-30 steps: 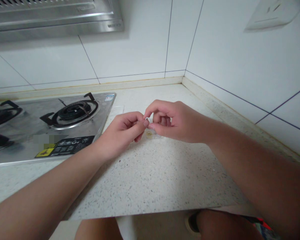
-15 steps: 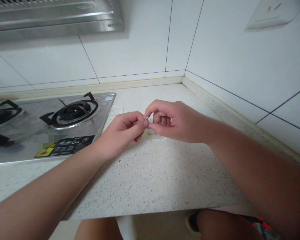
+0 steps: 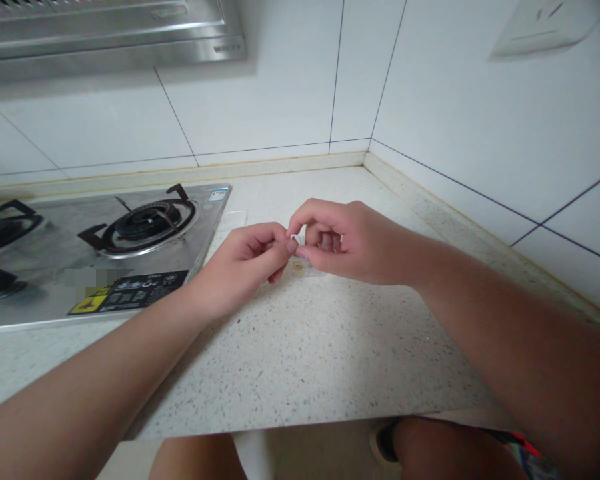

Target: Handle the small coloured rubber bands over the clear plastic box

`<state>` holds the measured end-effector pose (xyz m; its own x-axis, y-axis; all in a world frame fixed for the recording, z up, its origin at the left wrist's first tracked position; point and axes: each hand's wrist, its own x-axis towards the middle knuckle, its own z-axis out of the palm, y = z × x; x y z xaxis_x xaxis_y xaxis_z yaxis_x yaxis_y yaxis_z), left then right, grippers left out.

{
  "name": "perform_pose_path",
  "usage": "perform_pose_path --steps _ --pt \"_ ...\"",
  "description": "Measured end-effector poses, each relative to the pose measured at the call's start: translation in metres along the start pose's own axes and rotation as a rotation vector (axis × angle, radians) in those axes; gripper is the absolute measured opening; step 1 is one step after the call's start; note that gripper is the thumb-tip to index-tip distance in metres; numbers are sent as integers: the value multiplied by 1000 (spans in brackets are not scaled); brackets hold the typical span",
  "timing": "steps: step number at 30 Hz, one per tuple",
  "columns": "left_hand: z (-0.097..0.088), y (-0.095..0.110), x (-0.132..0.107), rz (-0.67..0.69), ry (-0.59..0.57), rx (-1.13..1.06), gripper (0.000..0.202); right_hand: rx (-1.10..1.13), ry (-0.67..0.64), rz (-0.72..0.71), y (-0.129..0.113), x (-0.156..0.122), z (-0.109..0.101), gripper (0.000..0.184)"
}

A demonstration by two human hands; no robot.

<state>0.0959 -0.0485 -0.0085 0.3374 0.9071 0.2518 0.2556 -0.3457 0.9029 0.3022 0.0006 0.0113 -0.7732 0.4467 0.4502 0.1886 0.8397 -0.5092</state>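
Observation:
Over the counter my two hands meet at their fingertips. My left hand [image 3: 247, 263] pinches a small white ring-shaped piece [image 3: 295, 237] between thumb and forefinger. From the other side my right hand [image 3: 353, 240] closes on the same piece with thumb and forefinger, its other fingers curled in. Fingertips cover much of the piece, so its exact kind is unclear. Just below the hands a small yellowish ring [image 3: 297, 266] shows, seemingly on or in something clear that is partly hidden by my right hand.
A steel gas hob [image 3: 55, 267] with black burners [image 3: 150, 221] lies to the left. The speckled countertop [image 3: 300, 360] runs to tiled walls at the back and right. A range hood [image 3: 110, 33] hangs at upper left, and a wall socket [image 3: 545, 27] sits at upper right.
The view has shifted very slightly. Both hands keep the same pinch on the small white piece, with hardly any visible movement.

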Motion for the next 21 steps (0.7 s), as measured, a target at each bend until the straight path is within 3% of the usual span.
perform_pose_path --steps 21 --pt "0 0 0 -8 -6 9 26 5 10 -6 -1 0 1 15"
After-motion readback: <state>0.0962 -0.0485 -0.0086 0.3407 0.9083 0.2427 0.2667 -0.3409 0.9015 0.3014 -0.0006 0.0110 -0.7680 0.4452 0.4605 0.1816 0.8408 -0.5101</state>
